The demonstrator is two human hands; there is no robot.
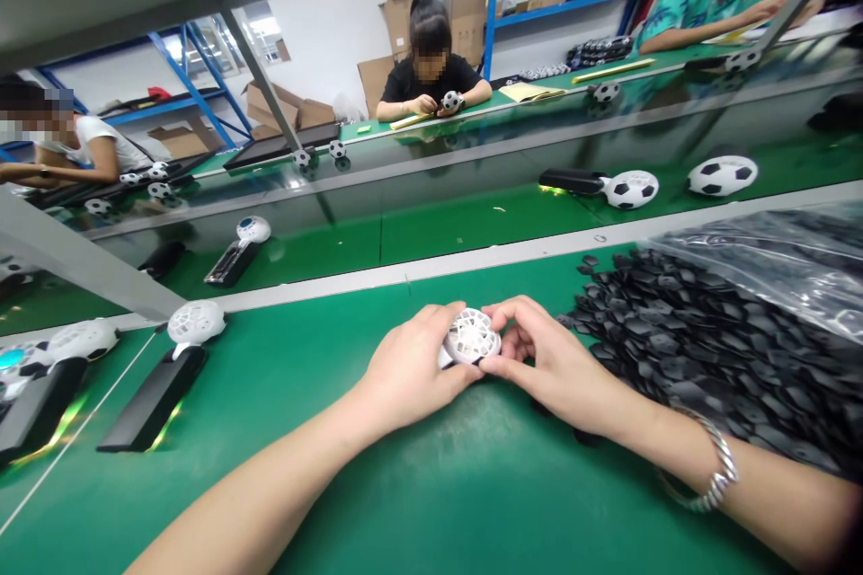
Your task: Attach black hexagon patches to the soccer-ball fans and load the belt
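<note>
A white round openwork piece (473, 336) is held just above the green table between both hands. My left hand (422, 359) wraps its left side, the thumb along the lower edge. From the right, my right hand (539, 355) pinches the rim with thumb and index finger, the other fingers curled. Whether a small part sits in that pinch cannot be made out. To the right of my right hand lies a heap of small black pieces (680, 350), partly under a clear plastic bag (796, 269).
Black-handled devices with white round heads (152, 400) lie at the left, by a slanting grey post (87, 256). Beyond the pale table edge (404, 274), a green belt (431, 229) carries football-patterned heads (723, 176). Several people sit across it, one holding a ball (451, 101).
</note>
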